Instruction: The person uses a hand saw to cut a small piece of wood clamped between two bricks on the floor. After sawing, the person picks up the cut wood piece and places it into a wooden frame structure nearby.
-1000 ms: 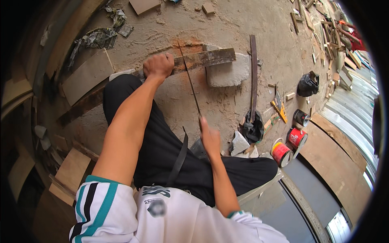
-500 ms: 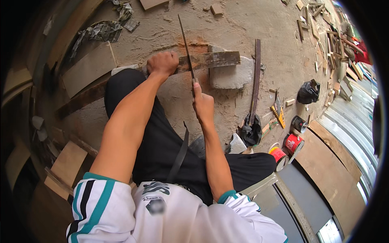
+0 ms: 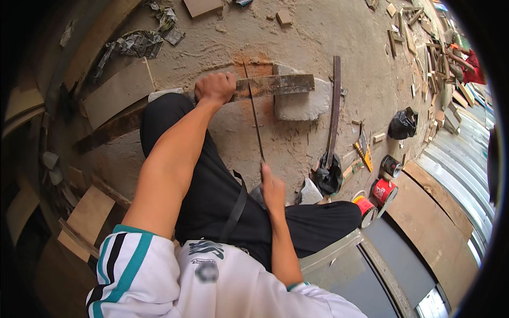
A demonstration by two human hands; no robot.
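My right hand (image 3: 273, 188) is wrapped round the handle of a handsaw (image 3: 256, 116), whose long narrow blade runs away from me across a dark wooden plank (image 3: 289, 84). Closed over that plank just left of the blade, my left hand (image 3: 215, 88) grips and presses it. The plank's right end rests on a pale stone block (image 3: 302, 106); its left part passes by my bent knee. Reddish sawdust (image 3: 253, 67) lies on the ground beyond the cut. The handle itself is mostly hidden in my fingers.
A dark wooden strip (image 3: 334, 106) lies to the right. Near it are a black plastic bag (image 3: 328, 175), a yellow-handled saw (image 3: 365, 153) and red paint cans (image 3: 383, 191). A board (image 3: 119, 93) leans at left. At far right, a person in red (image 3: 472, 66) is by scrap wood.
My right hand has drawn the handsaw back toward me, so more of the blade lies on my side of the plank. My left hand stays on the plank.
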